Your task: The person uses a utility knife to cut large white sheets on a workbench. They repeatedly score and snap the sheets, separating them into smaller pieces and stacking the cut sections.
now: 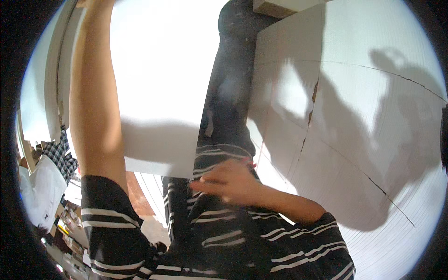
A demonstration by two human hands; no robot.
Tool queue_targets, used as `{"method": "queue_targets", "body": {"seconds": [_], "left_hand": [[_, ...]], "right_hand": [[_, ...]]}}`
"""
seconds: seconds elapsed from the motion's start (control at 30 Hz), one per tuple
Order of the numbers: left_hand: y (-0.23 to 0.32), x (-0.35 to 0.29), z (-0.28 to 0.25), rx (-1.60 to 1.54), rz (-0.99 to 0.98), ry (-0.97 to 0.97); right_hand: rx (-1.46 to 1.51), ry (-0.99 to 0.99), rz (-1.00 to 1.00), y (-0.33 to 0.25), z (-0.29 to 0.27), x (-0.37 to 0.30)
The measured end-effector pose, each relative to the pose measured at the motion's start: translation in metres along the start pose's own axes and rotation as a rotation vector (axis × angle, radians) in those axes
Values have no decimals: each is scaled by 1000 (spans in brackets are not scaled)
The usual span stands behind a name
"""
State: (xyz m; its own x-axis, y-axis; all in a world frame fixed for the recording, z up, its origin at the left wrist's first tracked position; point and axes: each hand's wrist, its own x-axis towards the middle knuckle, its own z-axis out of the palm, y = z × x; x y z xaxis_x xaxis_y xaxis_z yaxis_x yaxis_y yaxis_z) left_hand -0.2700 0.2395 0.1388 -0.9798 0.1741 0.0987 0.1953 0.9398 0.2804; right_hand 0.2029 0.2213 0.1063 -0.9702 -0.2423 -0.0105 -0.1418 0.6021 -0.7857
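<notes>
My left arm stretches up along the left side to the top edge, where only a sliver of my left hand (82, 3) shows; its fingers are mostly cut off. Beside that arm lies a large, brightly lit white panel (158, 84). My right hand (228, 182) is in front of my black-and-white striped shirt, slightly blurred, with fingers stretched toward the left. Its fingertips are close to the panel's lower right corner; whether they touch it, I cannot tell. A small red spot (252, 163) shows beside this hand, too small to name.
A white, cracked surface (345, 116) with shadows across it fills the right. A dark trouser leg (231, 88) runs between it and the panel. A pale block (282, 6) sits at the top. Checked cloth (60, 151), a white bag (44, 186) and clutter lie at lower left.
</notes>
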Motion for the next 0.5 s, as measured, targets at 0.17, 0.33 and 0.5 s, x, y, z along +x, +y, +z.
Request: {"method": "queue_targets", "body": {"seconds": [0.17, 0.33, 0.5], "left_hand": [[16, -29, 3, 30, -76, 60], [8, -57, -6, 18, -10, 54], [12, -84, -5, 8, 43, 99]], "right_hand": [[202, 687, 95, 89, -69, 33], [214, 703, -33, 133, -115, 100], [206, 619, 30, 110, -104, 58]]}}
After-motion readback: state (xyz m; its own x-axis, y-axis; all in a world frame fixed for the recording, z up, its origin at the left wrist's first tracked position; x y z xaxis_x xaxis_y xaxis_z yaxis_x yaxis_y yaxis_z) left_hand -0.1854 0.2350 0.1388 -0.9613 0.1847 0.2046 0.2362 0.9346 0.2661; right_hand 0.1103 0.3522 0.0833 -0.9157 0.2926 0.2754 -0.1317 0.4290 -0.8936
